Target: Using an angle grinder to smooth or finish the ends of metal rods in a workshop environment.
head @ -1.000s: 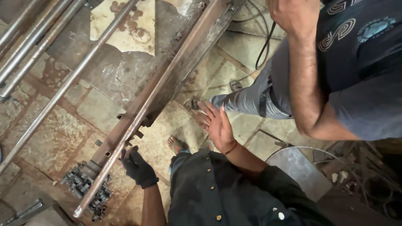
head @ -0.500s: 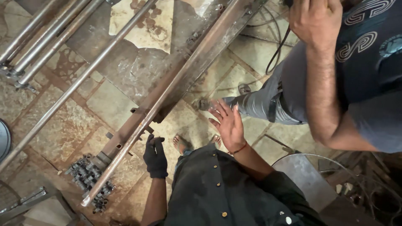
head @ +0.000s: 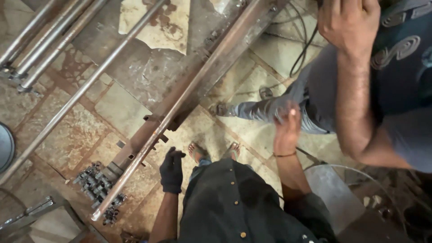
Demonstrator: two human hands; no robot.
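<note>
My left hand (head: 172, 171) wears a black glove and hangs just below a long rusty steel beam (head: 198, 81) that runs diagonally across the floor. It holds nothing, and its fingers point toward the beam without touching it. My right hand (head: 287, 130) is bare with a thin wristband. It is raised and motion-blurred, empty, close to the grey trouser leg (head: 270, 108) of a co-worker. My sandalled feet (head: 213, 152) show between my hands, above my dark buttoned shirt (head: 238, 202).
The co-worker stands at right with a raised forearm (head: 355, 90). Several thin steel rods (head: 49, 45) lie at upper left. A pile of small metal fittings (head: 96, 184) sits by the beam's near end. A black cable (head: 306, 49) trails on the stone floor, and a metal bucket (head: 335, 193) stands at lower right.
My gloved left hand has drawn back from the beam toward my body. My right hand has swung right, toward the co-worker's leg. The view has shifted slightly.
</note>
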